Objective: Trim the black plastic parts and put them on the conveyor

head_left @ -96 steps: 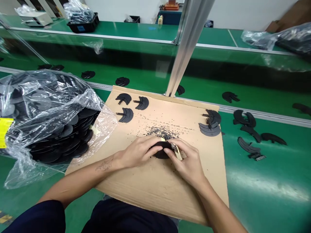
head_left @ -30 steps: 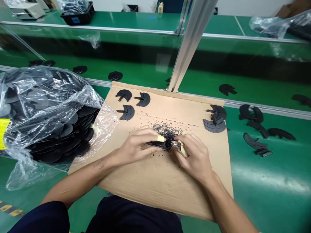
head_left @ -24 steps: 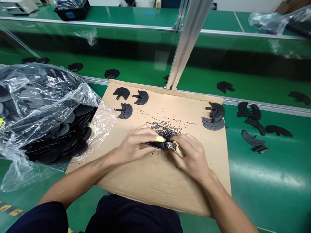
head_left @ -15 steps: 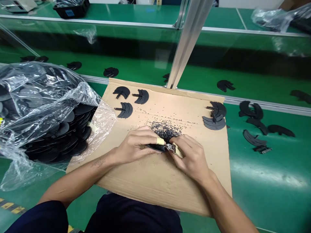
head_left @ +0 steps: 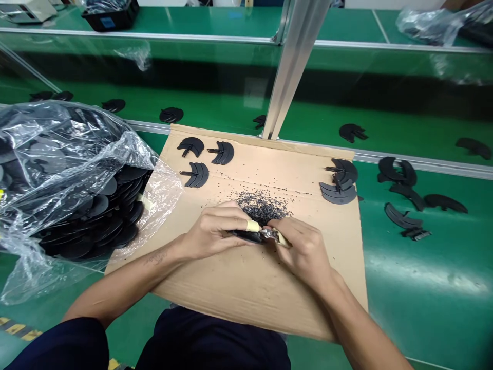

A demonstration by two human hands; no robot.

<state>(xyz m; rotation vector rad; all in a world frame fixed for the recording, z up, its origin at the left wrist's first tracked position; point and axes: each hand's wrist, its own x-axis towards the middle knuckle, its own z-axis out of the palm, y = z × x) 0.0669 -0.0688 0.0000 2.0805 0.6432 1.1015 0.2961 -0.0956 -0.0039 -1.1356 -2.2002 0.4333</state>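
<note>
- So far left there's a big clear plastic bag (head_left: 73, 139), partly open, with loads of black discs (head_left: 102, 226) piled up inside.
- Next, three curved black parts (head_left: 196, 174) sit near each other at the far left corner of a cardboard sheet (head_left: 215, 298).
- Left hand (head_left: 213, 229) has a grip clamped on a dark part (head_left: 246, 236), low over the middle of the cardboard. There's yellow tape (head_left: 253, 226) round one finger.
- Just beyond it, a messy heap of tiny black bits (head_left: 262, 205) is scattered on the cardboard.
- Metal head of some small pliers (head_left: 269, 234) is right at that part's edge; can't tell if they're biting it.
- Right hand (head_left: 304, 246) has its grip closed round the pliers' pale handles.
- Two more curved parts (head_left: 339, 192) overlap at the cardboard's right edge.
- Far right, a handful of loose black pieces (head_left: 402, 217) lies on the green desk (head_left: 423, 298).
</note>
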